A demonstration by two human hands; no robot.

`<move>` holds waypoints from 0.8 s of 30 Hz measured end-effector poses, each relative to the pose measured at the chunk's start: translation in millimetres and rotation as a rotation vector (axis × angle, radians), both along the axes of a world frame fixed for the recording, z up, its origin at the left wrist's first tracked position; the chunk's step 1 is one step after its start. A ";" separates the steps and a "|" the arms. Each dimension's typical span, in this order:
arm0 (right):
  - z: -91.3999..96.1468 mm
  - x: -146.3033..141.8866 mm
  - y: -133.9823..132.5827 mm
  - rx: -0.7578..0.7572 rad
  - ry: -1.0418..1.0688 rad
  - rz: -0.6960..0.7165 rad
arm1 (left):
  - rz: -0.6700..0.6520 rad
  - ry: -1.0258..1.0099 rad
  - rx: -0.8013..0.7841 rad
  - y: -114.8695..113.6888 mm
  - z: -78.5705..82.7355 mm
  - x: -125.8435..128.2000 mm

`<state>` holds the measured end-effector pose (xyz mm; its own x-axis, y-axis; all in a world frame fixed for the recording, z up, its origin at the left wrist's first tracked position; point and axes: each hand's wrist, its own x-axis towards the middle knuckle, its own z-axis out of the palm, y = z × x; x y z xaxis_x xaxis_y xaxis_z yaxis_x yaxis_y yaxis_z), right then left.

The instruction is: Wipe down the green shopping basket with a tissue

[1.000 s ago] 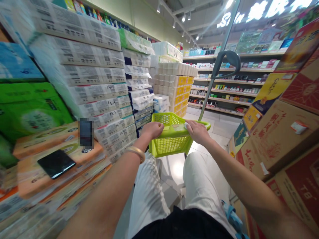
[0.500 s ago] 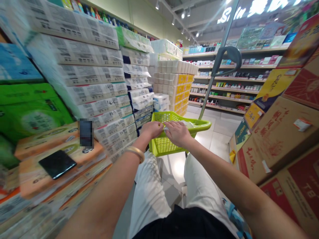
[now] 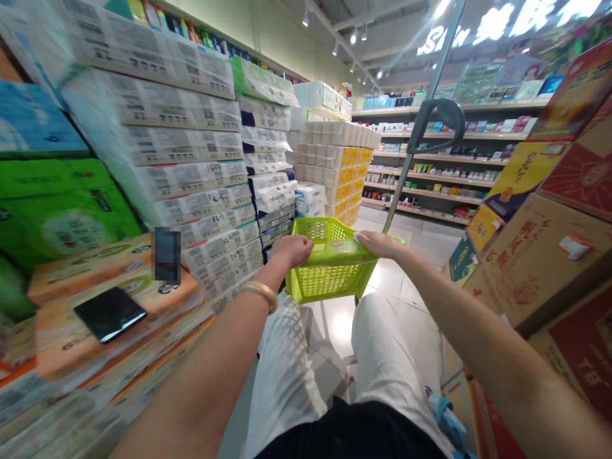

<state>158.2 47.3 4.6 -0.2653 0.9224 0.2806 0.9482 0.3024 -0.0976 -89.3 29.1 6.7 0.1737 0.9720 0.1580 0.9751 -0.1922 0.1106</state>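
Observation:
A lime-green shopping basket (image 3: 335, 284) with a latticed wall and a broad front rim stands before my knees. My left hand (image 3: 291, 250) is closed around the left part of that rim. At the rim's right end, my right hand (image 3: 380, 244) is closed on a small white wipe (image 3: 357, 236), pressed against the green plastic; its fingers are partly hidden. A clear label-like strip (image 3: 340, 243) shows on the rim between the hands. The grey pole (image 3: 399, 185) with a looped handle rises behind the basket's right side.
Stacked packs of white paper (image 3: 191, 146) wall the left side. A black tablet-like slab (image 3: 109, 313) and a blurred-out device (image 3: 167, 255) rest on orange packs (image 3: 52, 319). Cardboard cartons (image 3: 535, 268) are piled at the right. Stocked shelves (image 3: 440, 156) stand at the back.
My right hand has slid right along the rim with the white wipe, from beside my left hand to the far end. My left hand keeps its hold.

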 end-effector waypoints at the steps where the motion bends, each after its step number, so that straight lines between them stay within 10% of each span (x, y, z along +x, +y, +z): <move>1: -5.6 4.9 -6.1 -0.001 -0.003 -0.030 | 0.003 -0.003 0.000 0.5 -0.3 -0.7; 14: -53.3 64.8 -22.8 0.279 0.114 0.005 | -0.039 0.055 0.001 10.2 -1.5 -12.7; 24: -56.7 17.3 -51.9 0.404 0.140 -0.052 | 0.050 0.117 0.237 16.8 -2.5 -45.4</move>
